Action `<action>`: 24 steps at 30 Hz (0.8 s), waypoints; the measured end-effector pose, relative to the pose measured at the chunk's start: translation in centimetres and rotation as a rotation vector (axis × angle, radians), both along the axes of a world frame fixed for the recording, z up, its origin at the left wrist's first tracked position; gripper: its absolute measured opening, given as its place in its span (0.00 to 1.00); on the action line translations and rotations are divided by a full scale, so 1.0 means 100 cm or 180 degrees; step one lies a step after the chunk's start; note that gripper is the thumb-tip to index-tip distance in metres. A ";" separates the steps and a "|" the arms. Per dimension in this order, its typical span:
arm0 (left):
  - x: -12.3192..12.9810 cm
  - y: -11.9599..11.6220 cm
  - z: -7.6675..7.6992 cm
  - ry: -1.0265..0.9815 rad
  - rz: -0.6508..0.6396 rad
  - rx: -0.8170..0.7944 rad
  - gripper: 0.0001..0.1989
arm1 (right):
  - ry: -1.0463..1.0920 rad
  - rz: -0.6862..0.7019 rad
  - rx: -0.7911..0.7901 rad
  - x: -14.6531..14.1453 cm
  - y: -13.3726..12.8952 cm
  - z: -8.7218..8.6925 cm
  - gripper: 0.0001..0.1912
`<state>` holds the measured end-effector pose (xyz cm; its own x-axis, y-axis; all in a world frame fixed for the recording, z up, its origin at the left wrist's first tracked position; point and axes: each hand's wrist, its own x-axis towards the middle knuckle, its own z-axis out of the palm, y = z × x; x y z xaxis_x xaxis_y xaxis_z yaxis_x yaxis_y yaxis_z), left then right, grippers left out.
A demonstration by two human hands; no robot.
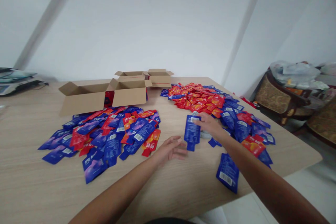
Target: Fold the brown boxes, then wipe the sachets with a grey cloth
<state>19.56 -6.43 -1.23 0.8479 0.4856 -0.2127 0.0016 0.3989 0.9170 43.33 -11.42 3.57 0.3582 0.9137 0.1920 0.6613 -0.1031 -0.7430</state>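
Pinched at its upper edge by my right hand (208, 125), a blue pouch (192, 134) hangs over the middle of the table with its narrow spout end down. My left hand (172, 148) is just left of that pouch, fingers spread and slightly blurred, holding nothing. To the left lies a mixed pile of blue and red pouches (111, 136). On the right spreads a larger heap of red pouches (199, 98), with blue pouches (231, 115) along its near side. Under my right forearm lies a single blue pouch (228, 173), label and barcode up.
Several open cardboard boxes (86, 99) stand at the back of the wooden table (39, 178). A scale-like device (15, 82) sits at the far left. Beyond the table's right edge is a patterned armchair (273, 94) with plastic bags (296, 71) on it.
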 end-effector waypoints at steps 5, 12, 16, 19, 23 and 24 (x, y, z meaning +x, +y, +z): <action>-0.015 0.003 -0.005 0.0339 0.0496 -0.0551 0.14 | -0.1317 -0.0006 -0.0334 -0.014 0.019 -0.027 0.17; -0.036 0.021 -0.013 0.0850 0.0129 -0.0373 0.10 | -0.1853 -0.0274 -0.0931 0.019 0.024 -0.059 0.21; -0.030 0.023 -0.012 0.1108 -0.0149 0.0061 0.12 | -0.1274 0.0690 0.0042 -0.047 0.025 -0.058 0.23; -0.023 0.023 -0.013 0.1383 -0.0169 0.0407 0.12 | -0.1479 0.1430 0.0261 -0.103 0.023 -0.064 0.25; -0.021 0.023 -0.014 0.1660 -0.0104 0.0865 0.12 | -0.1914 0.1165 -0.0100 -0.116 0.034 -0.080 0.22; -0.023 0.024 -0.014 0.1739 -0.0078 0.1009 0.13 | -0.1965 0.0960 -0.0211 -0.106 0.039 -0.082 0.22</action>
